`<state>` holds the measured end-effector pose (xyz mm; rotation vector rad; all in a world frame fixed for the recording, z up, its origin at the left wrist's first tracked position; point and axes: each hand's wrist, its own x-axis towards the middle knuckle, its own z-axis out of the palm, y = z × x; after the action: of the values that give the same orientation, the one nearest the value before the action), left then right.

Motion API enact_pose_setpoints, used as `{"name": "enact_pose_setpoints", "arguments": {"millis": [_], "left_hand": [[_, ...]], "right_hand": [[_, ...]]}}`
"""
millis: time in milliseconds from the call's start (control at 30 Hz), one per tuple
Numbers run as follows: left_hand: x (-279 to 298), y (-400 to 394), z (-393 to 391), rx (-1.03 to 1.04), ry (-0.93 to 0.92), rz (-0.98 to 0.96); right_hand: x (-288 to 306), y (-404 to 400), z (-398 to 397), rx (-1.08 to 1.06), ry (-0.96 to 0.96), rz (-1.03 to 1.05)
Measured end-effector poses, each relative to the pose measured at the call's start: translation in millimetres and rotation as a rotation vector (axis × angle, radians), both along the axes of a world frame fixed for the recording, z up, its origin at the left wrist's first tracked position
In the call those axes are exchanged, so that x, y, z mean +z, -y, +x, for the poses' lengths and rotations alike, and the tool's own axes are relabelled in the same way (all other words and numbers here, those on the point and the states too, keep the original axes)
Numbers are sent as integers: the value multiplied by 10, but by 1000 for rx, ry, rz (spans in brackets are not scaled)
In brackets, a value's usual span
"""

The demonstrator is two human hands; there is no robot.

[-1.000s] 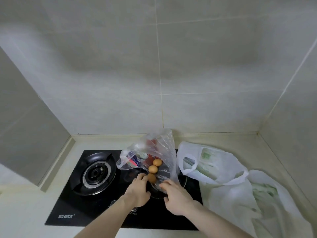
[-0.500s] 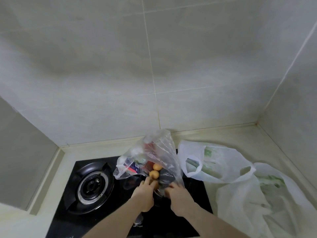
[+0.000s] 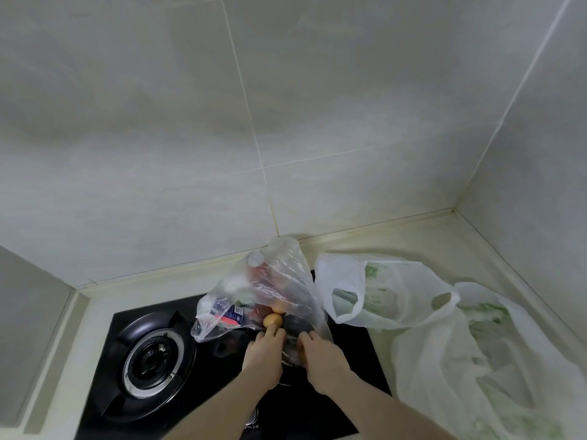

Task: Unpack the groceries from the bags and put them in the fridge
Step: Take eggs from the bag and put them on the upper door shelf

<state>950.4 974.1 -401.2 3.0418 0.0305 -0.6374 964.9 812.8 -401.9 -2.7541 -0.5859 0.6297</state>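
The clear bag [image 3: 266, 293] of groceries sits on the black hob [image 3: 222, 376] near the back edge of the table [image 3: 413, 236], with both hands at its mouth: the left hand [image 3: 263, 360] has its fingers [image 3: 273, 333] touching a brown egg [image 3: 273, 319], while the right hand [image 3: 324, 360] pinches the plastic. Whether the left fingers have actually closed on the egg I cannot tell. To do this well, the right hand should hold the mouth wide and low while the left cups the egg from beneath and lifts it gently, since the bottles and packet [image 3: 235, 314] piled above could slide onto the eggs if the bag tips.
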Motion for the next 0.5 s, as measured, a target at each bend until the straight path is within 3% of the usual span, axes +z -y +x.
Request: {"name": "enact_pose_setpoints", "arguments": {"millis": [233, 500], "left_hand": [[-24, 2, 32, 5, -12, -33], [-17, -36, -91, 82, 66, -184]], "right_hand": [[-98, 41, 5, 44, 3, -16], [-77, 126, 9, -51, -53, 259]]}}
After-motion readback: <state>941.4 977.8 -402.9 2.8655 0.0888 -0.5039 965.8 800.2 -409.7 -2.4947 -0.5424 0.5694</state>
